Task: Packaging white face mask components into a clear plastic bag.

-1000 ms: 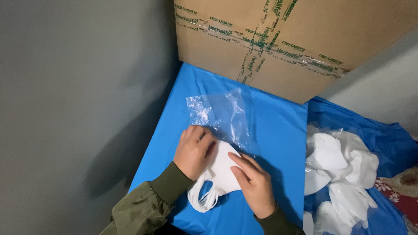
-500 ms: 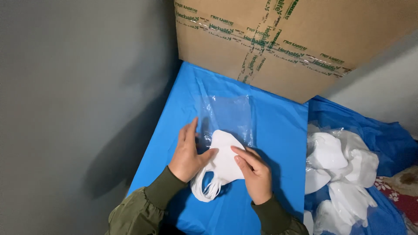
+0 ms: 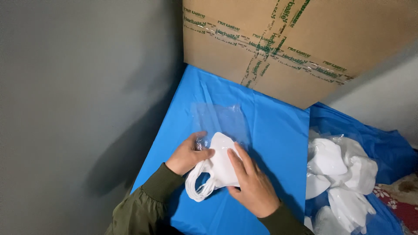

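A folded white face mask (image 3: 221,164) with looped ear straps lies on the blue sheet (image 3: 274,130). Its top end sits at the mouth of a clear plastic bag (image 3: 220,119) that lies flat just beyond it. My left hand (image 3: 187,156) pinches the bag's near edge and the mask's left side with thumb and fingers. My right hand (image 3: 252,185) lies flat on the mask's right side, fingers pointing up toward the bag. Both sleeves are olive green.
A large taped cardboard box (image 3: 300,43) stands at the far edge of the sheet. A grey wall (image 3: 78,109) borders the left. A pile of white masks in clear bags (image 3: 339,174) lies on blue sheet at the right.
The mask has slid further up toward the bag's mouth. My left hand went from lying flat to pinching the bag's edge, and the bag now lies flatter.
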